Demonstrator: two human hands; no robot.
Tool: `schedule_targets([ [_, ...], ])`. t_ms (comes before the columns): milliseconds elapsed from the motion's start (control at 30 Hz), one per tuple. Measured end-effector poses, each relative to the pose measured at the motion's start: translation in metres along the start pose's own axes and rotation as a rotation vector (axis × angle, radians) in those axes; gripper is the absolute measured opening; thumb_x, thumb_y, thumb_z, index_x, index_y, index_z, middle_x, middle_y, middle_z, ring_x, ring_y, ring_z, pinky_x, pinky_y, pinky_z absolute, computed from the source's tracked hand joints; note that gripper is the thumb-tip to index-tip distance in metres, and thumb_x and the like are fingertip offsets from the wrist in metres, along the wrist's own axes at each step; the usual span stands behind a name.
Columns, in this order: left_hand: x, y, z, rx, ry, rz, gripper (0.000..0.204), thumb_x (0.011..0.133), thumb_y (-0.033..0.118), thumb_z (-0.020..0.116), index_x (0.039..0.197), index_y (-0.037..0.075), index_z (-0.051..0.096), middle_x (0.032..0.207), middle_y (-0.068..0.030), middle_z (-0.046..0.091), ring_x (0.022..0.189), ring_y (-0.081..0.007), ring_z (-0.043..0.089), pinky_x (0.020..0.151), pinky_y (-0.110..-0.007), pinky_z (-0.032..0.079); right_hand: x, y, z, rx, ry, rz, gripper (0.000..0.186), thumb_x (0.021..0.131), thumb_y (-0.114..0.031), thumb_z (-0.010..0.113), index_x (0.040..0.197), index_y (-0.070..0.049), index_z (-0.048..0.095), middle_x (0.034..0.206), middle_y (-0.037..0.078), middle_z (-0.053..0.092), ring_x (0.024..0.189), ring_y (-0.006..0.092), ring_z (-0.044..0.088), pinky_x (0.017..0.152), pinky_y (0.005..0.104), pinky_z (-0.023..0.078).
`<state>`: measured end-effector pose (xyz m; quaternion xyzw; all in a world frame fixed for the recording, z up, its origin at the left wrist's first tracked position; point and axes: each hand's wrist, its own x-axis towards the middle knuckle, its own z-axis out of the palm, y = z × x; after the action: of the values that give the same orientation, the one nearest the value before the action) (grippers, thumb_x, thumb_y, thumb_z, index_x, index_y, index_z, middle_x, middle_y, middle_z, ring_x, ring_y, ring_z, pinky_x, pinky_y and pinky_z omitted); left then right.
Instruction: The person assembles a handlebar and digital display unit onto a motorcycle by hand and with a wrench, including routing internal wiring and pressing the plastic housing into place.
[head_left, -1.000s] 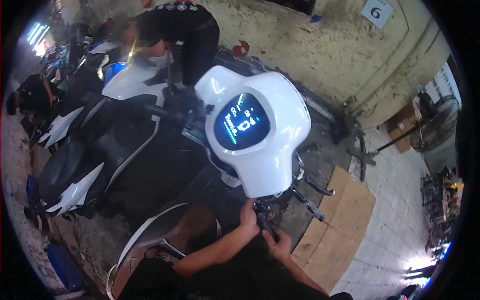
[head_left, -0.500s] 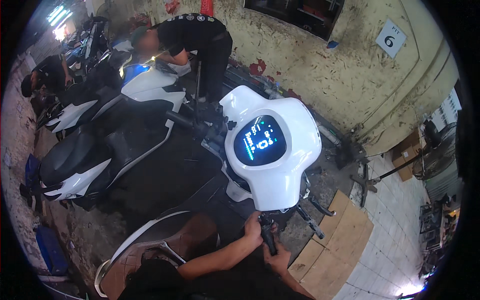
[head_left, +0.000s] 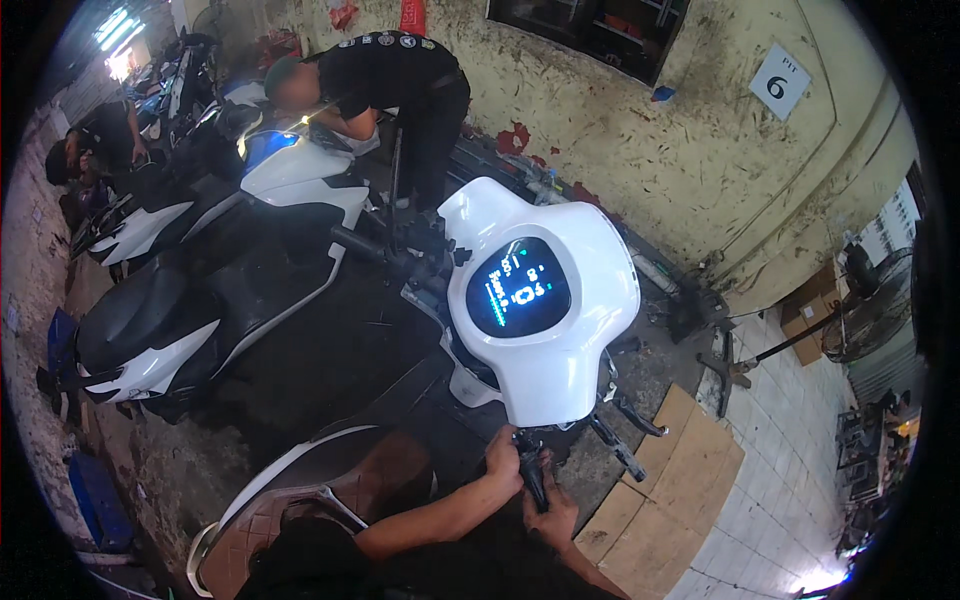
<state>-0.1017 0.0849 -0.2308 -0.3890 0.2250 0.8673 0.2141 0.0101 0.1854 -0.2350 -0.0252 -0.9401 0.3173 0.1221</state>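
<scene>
Handlebar grip (head_left: 536,484), black, one: located just below the lower edge of a white scooter cowl (head_left: 548,380), between both hands. Right hand (head_left: 550,512): gripping the grip's near end. Left hand (head_left: 503,460): at the grip's far end (fingers partly hidden; whether closed, cannot tell). Display (head_left: 518,288), lit, set in the cowl. Cardboard (head_left: 668,490), flat on the floor, right. Parked scooter (head_left: 290,178), white and black, left; co-worker (head_left: 400,75) bending beside it.

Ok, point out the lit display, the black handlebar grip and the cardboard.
Lit display (head_left: 519,288), head view: middle of its screen.
Black handlebar grip (head_left: 533,478), head view: its exposed side.
Cardboard (head_left: 690,462), head view: its upper face.
</scene>
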Motion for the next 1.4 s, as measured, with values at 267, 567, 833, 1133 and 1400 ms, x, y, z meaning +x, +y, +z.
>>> schedule_targets([
  [267,0.005,-0.002,-0.001,-0.016,0.031,0.008,0.025,0.092,0.025,0.049,0.099,0.001,0.049,0.076,-0.0185,0.058,0.056,-0.0332,0.063,0.049,-0.045,0.056,0.002,-0.002,-0.001,-0.092,0.041,-0.061,0.058,0.073,-0.023,0.075,0.126,-0.006,0.062,0.076,0.016,0.061,0.062,0.0342,0.064,0.055,0.0415,0.052],
  [567,0.03,-0.008,-0.017,0.021,0.068,0.021,0.021,0.092,0.021,0.048,0.094,0.001,0.054,0.082,-0.0137,0.057,0.056,-0.026,0.059,0.049,-0.042,0.053,0.02,-0.022,-0.023,0.256,-0.142,0.214,0.046,0.081,-0.022,0.071,0.118,0.004,0.061,0.091,0.015,0.068,0.081,0.0222,0.067,0.07,0.0332,0.051],
  [833,0.042,-0.015,-0.03,0.136,-0.027,0.075,0.041,0.098,0.04,0.045,0.106,0.001,0.052,0.083,-0.0144,0.061,0.064,-0.0302,0.063,0.055,-0.044,0.055,0.013,0.002,-0.021,0.935,-0.515,0.785,0.032,0.095,-0.035,0.059,0.09,-0.004,0.063,0.074,0.006,0.063,0.063,0.0134,0.058,0.055,0.0288,0.047],
  [1133,0.012,-0.001,-0.016,0.194,-0.129,-0.073,0.034,0.095,0.035,0.05,0.101,0.001,0.056,0.08,-0.014,0.061,0.062,-0.0285,0.062,0.052,-0.04,0.051,0.049,-0.019,-0.061,0.04,-0.485,0.173,0.043,0.092,-0.038,0.063,0.114,-0.001,0.064,0.089,0.016,0.069,0.078,0.0216,0.066,0.073,0.0316,0.052],
  [1400,0.012,0.007,-0.021,0.324,-0.128,-0.203,0.032,0.091,0.035,0.055,0.104,0.006,0.057,0.079,-0.0138,0.066,0.065,-0.029,0.064,0.057,-0.04,0.051,0.128,-0.061,-0.121,-0.11,0.137,-0.07,0.03,0.075,-0.008,0.076,0.103,-0.001,0.065,0.093,0.016,0.065,0.084,0.0313,0.064,0.079,0.0372,0.052],
])
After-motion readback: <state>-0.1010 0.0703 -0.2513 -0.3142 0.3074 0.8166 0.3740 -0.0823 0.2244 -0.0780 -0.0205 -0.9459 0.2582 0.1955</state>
